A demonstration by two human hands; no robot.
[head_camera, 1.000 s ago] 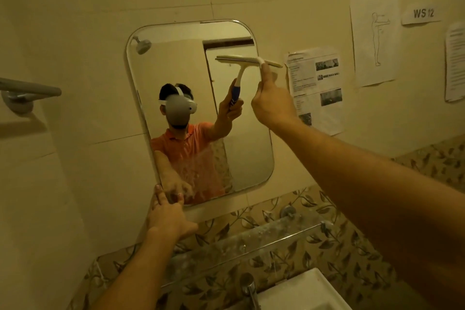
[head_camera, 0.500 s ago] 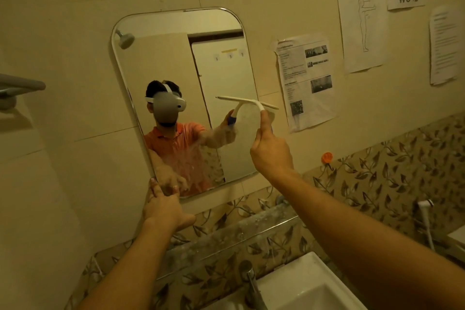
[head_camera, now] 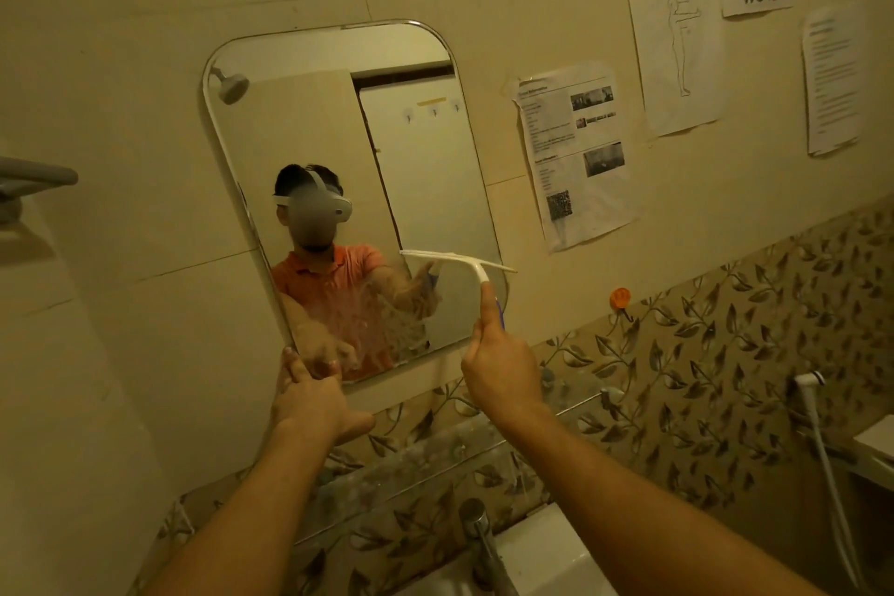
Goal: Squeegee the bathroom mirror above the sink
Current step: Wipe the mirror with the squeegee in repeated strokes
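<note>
While our left hand (head_camera: 309, 399), fingers straight, touches the mirror (head_camera: 425, 160) at its bottom-left corner, our right hand (head_camera: 500, 370) grips the squeegee (head_camera: 476, 270) (blade by lower-right edge).

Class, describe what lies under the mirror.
Under the mirror runs leaf-patterned tile, then a glass shelf, a tap and the sink. The left hand and the right hand, gripping the squeegee, hide parts of the tile.

Tiled wall (head_camera: 121, 39) carries the mirror (head_camera: 309, 121), taped paper sheets (head_camera: 575, 150) and an orange hook (head_camera: 620, 297) to its right — glass shelf (head_camera: 435, 445) below, sink (head_camera: 542, 561) beneath.
</note>
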